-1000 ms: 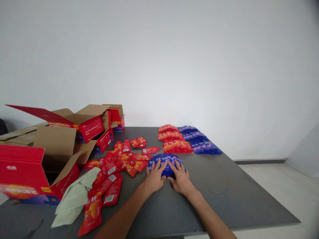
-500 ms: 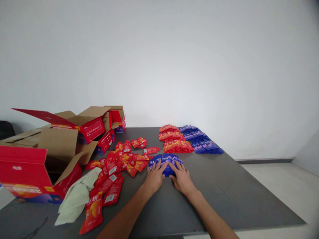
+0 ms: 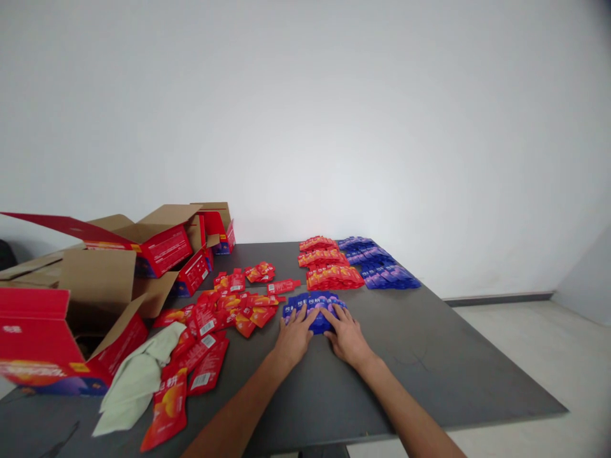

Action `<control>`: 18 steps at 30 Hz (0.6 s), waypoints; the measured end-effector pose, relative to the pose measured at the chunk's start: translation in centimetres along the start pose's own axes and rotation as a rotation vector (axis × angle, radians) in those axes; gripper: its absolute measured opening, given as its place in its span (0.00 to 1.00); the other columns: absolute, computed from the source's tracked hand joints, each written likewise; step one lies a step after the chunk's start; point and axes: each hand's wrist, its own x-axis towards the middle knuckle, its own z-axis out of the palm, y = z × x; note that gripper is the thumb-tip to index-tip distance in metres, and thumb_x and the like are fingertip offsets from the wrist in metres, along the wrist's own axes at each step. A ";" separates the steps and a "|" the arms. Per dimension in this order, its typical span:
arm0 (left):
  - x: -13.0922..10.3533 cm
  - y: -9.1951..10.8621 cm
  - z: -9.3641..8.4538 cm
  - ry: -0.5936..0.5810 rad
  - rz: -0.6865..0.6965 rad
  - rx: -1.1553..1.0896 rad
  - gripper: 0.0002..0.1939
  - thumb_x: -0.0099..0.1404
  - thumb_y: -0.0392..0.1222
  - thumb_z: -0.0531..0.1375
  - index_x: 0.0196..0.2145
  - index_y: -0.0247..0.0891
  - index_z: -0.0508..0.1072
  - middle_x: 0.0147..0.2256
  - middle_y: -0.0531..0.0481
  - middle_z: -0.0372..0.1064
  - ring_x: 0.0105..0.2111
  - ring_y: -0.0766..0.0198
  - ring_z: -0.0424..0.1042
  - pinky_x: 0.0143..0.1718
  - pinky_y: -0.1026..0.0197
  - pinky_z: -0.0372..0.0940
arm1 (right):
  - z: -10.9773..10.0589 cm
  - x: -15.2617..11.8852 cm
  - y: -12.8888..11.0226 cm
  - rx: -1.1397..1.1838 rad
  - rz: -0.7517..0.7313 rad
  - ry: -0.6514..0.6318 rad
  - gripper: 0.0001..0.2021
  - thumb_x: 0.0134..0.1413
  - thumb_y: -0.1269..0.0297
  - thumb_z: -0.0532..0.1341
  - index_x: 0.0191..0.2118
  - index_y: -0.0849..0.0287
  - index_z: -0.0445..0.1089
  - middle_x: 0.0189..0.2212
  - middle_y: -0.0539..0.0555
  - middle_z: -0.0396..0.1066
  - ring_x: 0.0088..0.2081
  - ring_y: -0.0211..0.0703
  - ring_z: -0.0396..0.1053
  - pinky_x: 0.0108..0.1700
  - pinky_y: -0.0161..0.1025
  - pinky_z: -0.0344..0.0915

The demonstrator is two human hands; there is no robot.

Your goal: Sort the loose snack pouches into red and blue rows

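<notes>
Several blue pouches (image 3: pixel 317 305) lie overlapped in a row on the dark table (image 3: pixel 429 356). My left hand (image 3: pixel 293 337) rests on the left part of this row, fingers spread and palm down. On its right part lies my right hand (image 3: pixel 348 337), its fingers also apart. The two hands' fingertips come close together over the middle pouches, and neither hand is closed on anything. Loose red pouches (image 3: pixel 207 318) are scattered left of my left hand. Beyond the hands stand rows of red pouches (image 3: pixel 334 277) beside rows of blue pouches (image 3: pixel 389 277).
Open red cartons with brown flaps stand on the left, a large one (image 3: pixel 33 331) nearest and others (image 3: pixel 167 251) behind. A pale green cloth (image 3: pixel 136 381) lies beside the near carton. A white wall (image 3: pixel 334 127) rises behind the table.
The view has shifted slightly, so the cartons and pouches appear a little further left. Both hands remain on the blue pouches, with hardly any change in their pose.
</notes>
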 end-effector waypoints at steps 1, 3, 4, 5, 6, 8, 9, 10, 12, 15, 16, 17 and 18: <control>0.1 0.3 0.1 -0.003 0.000 0.003 0.38 0.64 0.36 0.52 0.67 0.60 0.42 0.69 0.50 0.36 0.67 0.42 0.43 0.61 0.33 0.45 | -0.1 -0.1 0.2 0.000 0.000 0.004 0.35 0.57 0.67 0.58 0.67 0.39 0.47 0.67 0.57 0.46 0.65 0.57 0.47 0.59 0.56 0.52; 0.3 0.8 0.4 -0.003 -0.002 0.006 0.38 0.64 0.36 0.52 0.67 0.59 0.43 0.69 0.50 0.37 0.67 0.42 0.43 0.61 0.33 0.45 | -0.2 -0.3 0.8 -0.002 0.001 0.015 0.35 0.57 0.67 0.58 0.67 0.38 0.47 0.67 0.57 0.47 0.64 0.58 0.48 0.59 0.56 0.52; 0.5 1.1 0.5 0.000 -0.001 0.005 0.39 0.64 0.36 0.53 0.67 0.60 0.43 0.69 0.49 0.37 0.67 0.42 0.43 0.60 0.32 0.45 | -0.2 -0.3 1.2 -0.003 0.001 0.021 0.35 0.57 0.67 0.58 0.67 0.38 0.47 0.67 0.57 0.47 0.64 0.58 0.48 0.59 0.56 0.52; 0.6 1.4 0.7 0.006 0.002 0.001 0.39 0.64 0.35 0.53 0.67 0.60 0.43 0.69 0.49 0.37 0.67 0.42 0.43 0.60 0.32 0.45 | -0.2 -0.4 1.5 -0.003 0.000 0.027 0.35 0.57 0.67 0.58 0.67 0.39 0.47 0.67 0.57 0.47 0.64 0.58 0.48 0.59 0.57 0.52; 0.7 1.8 0.9 0.012 0.004 -0.004 0.39 0.64 0.35 0.53 0.67 0.60 0.42 0.69 0.49 0.37 0.66 0.42 0.44 0.60 0.31 0.45 | -0.2 -0.5 1.9 -0.002 -0.001 0.034 0.35 0.56 0.67 0.58 0.67 0.39 0.48 0.67 0.57 0.47 0.64 0.59 0.49 0.58 0.57 0.52; 0.9 2.6 1.3 0.019 0.009 -0.013 0.39 0.64 0.35 0.52 0.67 0.61 0.42 0.69 0.49 0.38 0.66 0.42 0.44 0.60 0.31 0.45 | -0.4 -0.7 2.7 0.000 -0.002 0.041 0.35 0.56 0.68 0.59 0.66 0.39 0.49 0.67 0.57 0.48 0.64 0.58 0.48 0.59 0.57 0.52; 1.0 3.0 1.5 0.020 0.010 -0.014 0.39 0.64 0.35 0.52 0.67 0.61 0.42 0.69 0.49 0.38 0.66 0.42 0.44 0.60 0.31 0.45 | -0.6 -0.8 3.1 0.002 -0.002 0.041 0.35 0.56 0.68 0.59 0.66 0.39 0.49 0.67 0.57 0.48 0.64 0.58 0.48 0.59 0.57 0.52; 1.1 3.5 1.6 0.020 0.008 -0.011 0.39 0.64 0.35 0.52 0.67 0.61 0.42 0.69 0.49 0.38 0.66 0.42 0.44 0.60 0.32 0.44 | -0.8 -0.8 3.5 0.004 0.000 0.037 0.35 0.55 0.68 0.59 0.66 0.40 0.49 0.67 0.57 0.47 0.65 0.58 0.48 0.59 0.56 0.52; 1.4 4.4 2.0 0.023 0.003 -0.004 0.39 0.64 0.35 0.52 0.67 0.61 0.42 0.69 0.49 0.38 0.67 0.42 0.44 0.60 0.32 0.44 | -1.2 -1.0 4.4 0.008 0.005 0.025 0.35 0.54 0.68 0.60 0.66 0.40 0.50 0.67 0.57 0.47 0.65 0.57 0.47 0.59 0.56 0.52; 2.0 5.9 2.8 0.037 -0.007 -0.004 0.39 0.64 0.35 0.53 0.67 0.61 0.43 0.69 0.49 0.39 0.66 0.41 0.44 0.60 0.31 0.44 | -1.9 -1.4 5.9 0.011 0.016 0.011 0.36 0.54 0.68 0.60 0.66 0.40 0.49 0.67 0.57 0.47 0.66 0.57 0.45 0.60 0.57 0.51; 2.2 6.4 3.1 0.040 -0.008 -0.009 0.38 0.65 0.35 0.53 0.67 0.61 0.43 0.69 0.49 0.39 0.66 0.41 0.45 0.60 0.30 0.44 | -2.1 -1.5 6.4 0.012 0.017 0.009 0.36 0.54 0.68 0.60 0.66 0.41 0.49 0.67 0.57 0.47 0.66 0.57 0.45 0.60 0.57 0.51; 2.5 6.9 3.4 0.043 -0.008 -0.015 0.38 0.65 0.36 0.53 0.67 0.61 0.43 0.69 0.49 0.40 0.66 0.40 0.45 0.59 0.30 0.44 | -2.3 -1.6 7.0 0.014 0.016 0.009 0.36 0.54 0.68 0.60 0.66 0.41 0.49 0.67 0.57 0.47 0.66 0.57 0.45 0.60 0.57 0.51; 2.8 7.4 3.8 0.046 -0.007 -0.020 0.38 0.65 0.36 0.53 0.67 0.61 0.43 0.69 0.48 0.40 0.66 0.40 0.46 0.59 0.30 0.44 | -2.5 -1.8 7.6 0.016 0.014 0.010 0.36 0.54 0.68 0.60 0.66 0.41 0.49 0.67 0.57 0.47 0.66 0.57 0.45 0.60 0.57 0.51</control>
